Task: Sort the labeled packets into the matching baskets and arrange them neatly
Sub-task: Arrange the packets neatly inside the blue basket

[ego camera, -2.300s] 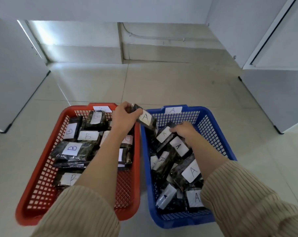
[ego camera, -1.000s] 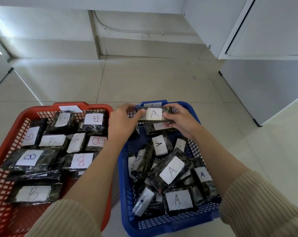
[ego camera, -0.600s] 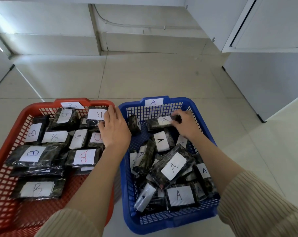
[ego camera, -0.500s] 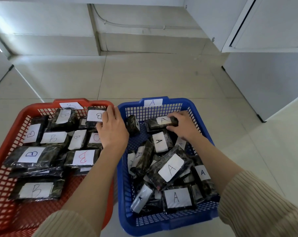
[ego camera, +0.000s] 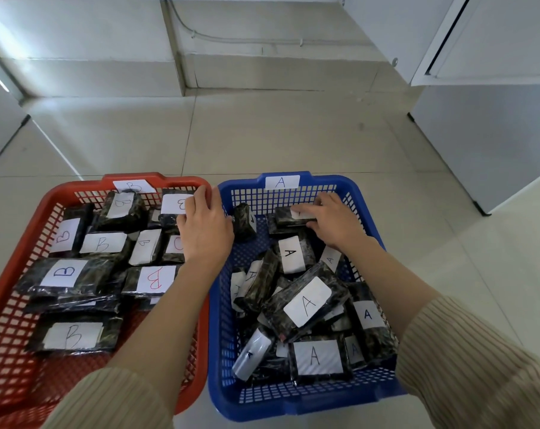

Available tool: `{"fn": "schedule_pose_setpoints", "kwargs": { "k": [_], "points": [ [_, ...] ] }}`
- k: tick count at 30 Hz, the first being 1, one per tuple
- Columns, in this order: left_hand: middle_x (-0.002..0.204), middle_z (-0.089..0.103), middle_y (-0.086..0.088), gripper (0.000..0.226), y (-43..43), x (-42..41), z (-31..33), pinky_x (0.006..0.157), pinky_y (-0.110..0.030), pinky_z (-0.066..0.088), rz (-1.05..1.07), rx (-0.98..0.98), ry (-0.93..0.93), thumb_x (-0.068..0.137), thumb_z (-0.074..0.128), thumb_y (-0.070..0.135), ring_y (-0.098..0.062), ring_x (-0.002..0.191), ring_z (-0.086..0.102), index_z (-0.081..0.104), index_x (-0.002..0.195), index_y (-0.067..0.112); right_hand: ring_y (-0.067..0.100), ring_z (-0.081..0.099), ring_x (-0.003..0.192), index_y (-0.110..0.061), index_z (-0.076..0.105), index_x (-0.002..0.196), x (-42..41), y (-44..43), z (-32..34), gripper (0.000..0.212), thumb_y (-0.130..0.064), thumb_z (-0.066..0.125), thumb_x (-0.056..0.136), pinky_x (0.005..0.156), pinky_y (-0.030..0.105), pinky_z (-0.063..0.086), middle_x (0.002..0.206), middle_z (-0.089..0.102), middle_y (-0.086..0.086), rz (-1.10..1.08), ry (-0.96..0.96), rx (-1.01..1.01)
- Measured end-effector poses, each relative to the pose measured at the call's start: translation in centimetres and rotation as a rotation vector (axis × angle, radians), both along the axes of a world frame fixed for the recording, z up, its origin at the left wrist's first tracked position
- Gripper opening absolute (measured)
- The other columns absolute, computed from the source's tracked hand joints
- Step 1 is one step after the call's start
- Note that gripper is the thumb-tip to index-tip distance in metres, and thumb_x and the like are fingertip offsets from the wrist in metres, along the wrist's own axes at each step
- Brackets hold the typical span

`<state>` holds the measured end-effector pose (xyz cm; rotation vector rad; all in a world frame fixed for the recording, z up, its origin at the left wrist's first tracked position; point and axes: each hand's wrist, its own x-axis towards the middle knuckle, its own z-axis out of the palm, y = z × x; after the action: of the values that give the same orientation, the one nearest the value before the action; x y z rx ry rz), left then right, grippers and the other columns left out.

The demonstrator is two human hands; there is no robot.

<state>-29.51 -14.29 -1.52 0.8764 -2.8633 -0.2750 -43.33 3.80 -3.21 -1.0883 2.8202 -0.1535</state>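
Where our right hand (ego camera: pixel 330 221) curls fingers and thumb round a dark glossy packet (ego camera: pixel 282 218) at the far end of the blue basket (ego camera: pixel 293 407), its white label is mostly covered. Nearer lie packets marked A (ego camera: pixel 307 301); the rim tag (ego camera: pixel 281 182) reads A. Left of the blue basket, our left hand (ego camera: pixel 205 226) rests flat, fingers straight, on a B packet (ego camera: pixel 173 204) in the red basket (ego camera: pixel 76 188).

left hand (ego camera: pixel 205 230) flat, right hand (ego camera: pixel 333 221) gripping
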Motion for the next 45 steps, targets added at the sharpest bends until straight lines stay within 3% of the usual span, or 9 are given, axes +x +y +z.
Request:
{"fn": "schedule_pose_setpoints", "kwargs": {
  "k": [8,14,17,19,22,30,39,42,45],
  "points": [
    [0.153,0.019,-0.014,0.057,0.0,0.2,-0.1,0.104,-0.047,0.03,0.003,0.054,0.037,0.096,0.045,0.022,-0.032,0.137,0.021,0.023,0.147,0.009,0.021,0.035,0.126,-0.038,0.046,0.136,1.5,-3.0,0.8,0.039,-0.031,0.046,0.098,0.097,0.043,0.037,0.131,0.043,0.001,0.221,0.034,0.031],
    [0.153,0.021,-0.013,0.053,0.0,0.2,-0.2,0.104,-0.047,0.029,0.011,0.101,0.084,0.097,0.044,0.02,-0.031,0.137,0.021,0.027,0.146,0.01,0.021,0.038,0.123,-0.03,0.055,0.129,0.7,-3.1,0.9,0.035,-0.034,0.051,0.095,0.099,0.042,0.039,0.125,0.047,0.002,0.166,-0.008,0.005],
    [0.153,0.022,-0.012,0.053,-0.1,0.2,-0.2,0.105,-0.046,0.029,0.017,0.116,0.109,0.097,0.044,0.02,-0.03,0.137,0.022,0.028,0.146,0.01,0.022,0.043,0.125,-0.026,0.047,0.136,1.3,-5.6,2.3,0.046,-0.033,0.057,0.092,0.101,0.04,0.04,0.133,0.05,0.004,0.17,-0.235,-0.149],
    [0.153,0.022,-0.012,0.052,-0.1,0.3,-0.3,0.105,-0.045,0.029,0.017,0.116,0.112,0.097,0.044,0.019,-0.03,0.137,0.022,0.028,0.146,0.01,0.023,0.044,0.128,-0.029,0.038,0.142,1.9,-7.5,2.9,0.061,-0.029,0.064,0.088,0.103,0.039,0.04,0.142,0.046,0.004,0.215,-0.343,-0.071],
    [0.153,0.022,-0.012,0.053,-0.2,0.3,-0.3,0.104,-0.045,0.03,0.018,0.12,0.112,0.097,0.043,0.019,-0.03,0.137,0.021,0.028,0.146,0.01,0.027,0.044,0.127,-0.024,0.033,0.144,2.9,-9.3,2.4,0.076,-0.027,0.073,0.08,0.1,0.039,0.039,0.142,0.044,0.006,0.266,-0.282,0.067],
    [0.154,0.021,-0.011,0.053,-0.2,0.3,-0.1,0.104,-0.044,0.029,0.02,0.132,0.115,0.096,0.043,0.018,-0.029,0.138,0.021,0.027,0.147,0.01,0.025,0.048,0.119,-0.011,0.037,0.133,3.5,-9.2,1.2,0.082,-0.03,0.083,0.067,0.092,0.034,0.042,0.132,0.049,0.008,0.129,-0.391,-0.168],
    [0.154,0.019,-0.012,0.053,-0.1,0.2,-0.2,0.104,-0.043,0.03,0.012,0.081,0.069,0.097,0.041,0.019,-0.03,0.137,0.021,0.025,0.147,0.01,0.03,0.036,0.125,-0.004,0.042,0.133,4.3,-9.3,0.4,0.072,-0.026,0.076,0.074,0.103,0.038,0.036,0.132,0.041,0.014,0.29,-0.056,0.017],
    [0.15,0.03,-0.013,0.05,0.0,0.2,-0.2,0.099,-0.046,0.034,-0.017,0.003,0.056,0.095,0.047,0.021,-0.032,0.134,0.029,0.035,0.142,0.01,0.028,0.037,0.127,-0.005,0.042,0.137,3.8,-9.1,1.0,0.073,-0.027,0.076,0.076,0.104,0.036,0.034,0.134,0.044,0.013,0.212,-0.197,-0.062],
    [0.12,0.059,-0.01,0.03,0.5,0.3,0.5,0.085,-0.046,0.04,-0.158,-0.194,0.19,0.09,0.056,0.024,-0.031,0.114,0.049,0.063,0.115,0.01,0.021,0.051,0.114,-0.012,0.051,0.127,2.5,-6.9,3.0,0.06,-0.029,0.077,0.076,0.095,0.035,0.044,0.122,0.055,0.006,0.078,-0.309,-0.199]
  ]
}}
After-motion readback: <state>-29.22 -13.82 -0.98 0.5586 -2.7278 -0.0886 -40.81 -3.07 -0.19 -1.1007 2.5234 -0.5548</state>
